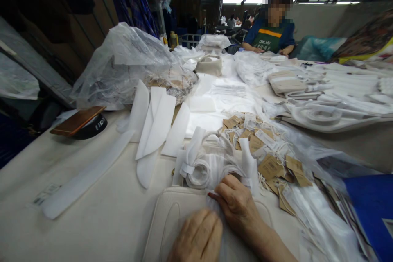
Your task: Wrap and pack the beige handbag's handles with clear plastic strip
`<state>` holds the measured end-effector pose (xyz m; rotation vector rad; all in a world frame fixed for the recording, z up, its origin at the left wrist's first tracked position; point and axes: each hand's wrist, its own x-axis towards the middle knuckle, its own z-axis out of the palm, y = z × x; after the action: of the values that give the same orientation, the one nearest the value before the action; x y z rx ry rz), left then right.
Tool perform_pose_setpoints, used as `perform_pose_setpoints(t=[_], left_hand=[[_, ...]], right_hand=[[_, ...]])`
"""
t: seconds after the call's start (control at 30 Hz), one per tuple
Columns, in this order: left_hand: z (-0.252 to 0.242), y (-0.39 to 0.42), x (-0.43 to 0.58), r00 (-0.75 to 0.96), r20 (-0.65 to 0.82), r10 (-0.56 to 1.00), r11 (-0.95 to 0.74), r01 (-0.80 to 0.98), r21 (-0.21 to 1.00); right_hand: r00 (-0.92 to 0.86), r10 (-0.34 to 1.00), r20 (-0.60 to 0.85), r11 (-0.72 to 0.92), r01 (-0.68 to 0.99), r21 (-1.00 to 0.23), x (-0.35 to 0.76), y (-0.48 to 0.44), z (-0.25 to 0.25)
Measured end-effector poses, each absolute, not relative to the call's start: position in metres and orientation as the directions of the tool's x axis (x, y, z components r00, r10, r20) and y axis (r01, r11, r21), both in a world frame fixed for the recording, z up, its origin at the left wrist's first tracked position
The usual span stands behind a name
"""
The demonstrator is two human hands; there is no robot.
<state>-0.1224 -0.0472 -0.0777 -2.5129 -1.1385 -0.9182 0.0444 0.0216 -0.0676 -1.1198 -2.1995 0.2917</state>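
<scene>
A beige bag lies on the table at the bottom centre, with white-wrapped coiled straps at its far edge. My left hand is over the middle of the bag, its fingers curled and blurred; what they hold, if anything, is hidden. My right hand reaches in from the lower right, thumb and fingers closed together near a strip of clear plastic at the bag's top edge. A small reddish thing shows at its fingertips. Whether the fingers grip the plastic is unclear.
White foam strips lie left of centre. Brown paper tags with strings are piled to the right. Crumpled clear plastic stands at the back left, near a brown-and-black item. A person works across the table.
</scene>
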Motion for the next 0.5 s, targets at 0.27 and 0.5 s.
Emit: perform_pose_setpoints(t=[0.27, 0.5], left_hand=[[-0.093, -0.041, -0.099, 0.506, 0.614, 0.606, -0.586, 0.805, -0.085], [-0.076, -0.047, -0.104, 0.565, 0.436, 0.701, -0.538, 0.820, -0.198]], right_hand=[[-0.352, 0.806, 0.476, 0.569, 0.680, -0.463, 0.040, 0.021, -0.071], [-0.098, 0.727, 0.680, 0.554, 0.669, -0.496, 0.052, 0.009, -0.044]])
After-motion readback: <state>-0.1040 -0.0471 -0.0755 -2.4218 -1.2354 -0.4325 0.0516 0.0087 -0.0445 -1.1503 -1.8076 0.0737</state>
